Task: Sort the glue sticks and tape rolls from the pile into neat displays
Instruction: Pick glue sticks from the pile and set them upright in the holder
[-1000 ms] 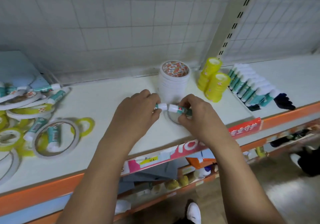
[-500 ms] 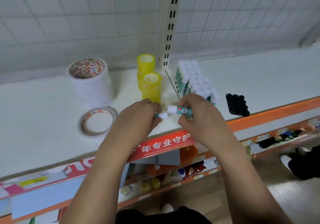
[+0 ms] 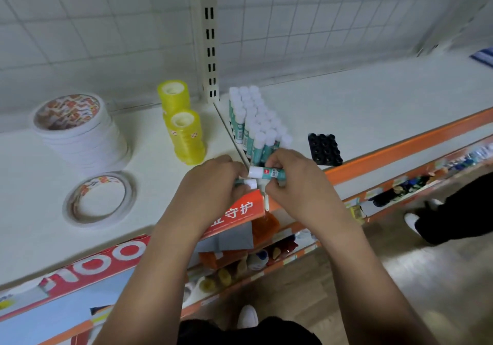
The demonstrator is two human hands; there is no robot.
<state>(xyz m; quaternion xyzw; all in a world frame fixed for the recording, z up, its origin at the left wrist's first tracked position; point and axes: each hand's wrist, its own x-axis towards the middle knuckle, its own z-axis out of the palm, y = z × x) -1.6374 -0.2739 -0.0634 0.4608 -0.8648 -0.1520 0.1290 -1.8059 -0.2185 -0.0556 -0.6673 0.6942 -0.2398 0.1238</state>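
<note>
My right hand (image 3: 296,182) grips a teal glue stick (image 3: 266,172) with a white cap, held sideways. My left hand (image 3: 213,187) is curled round a second glue stick (image 3: 249,183), of which only the white cap shows. Both hands hover over the shelf's front edge, just in front of a block of upright glue sticks (image 3: 256,123). Left of that block stand two stacks of yellow tape rolls (image 3: 184,133). Further left is a tall stack of white tape rolls (image 3: 80,131), with one white roll (image 3: 100,199) lying flat in front of it.
A black block of caps (image 3: 324,148) sits right of the glue sticks. A slotted upright post (image 3: 209,35) rises behind them. The white shelf (image 3: 373,104) has an orange front rail (image 3: 400,147). Lower shelves hold goods; a person's leg and shoe (image 3: 453,216) stand at right.
The view has swung right, away from the loose pile at the left. Both hands have carried their glue sticks rightward to just in front of the upright glue stick block.
</note>
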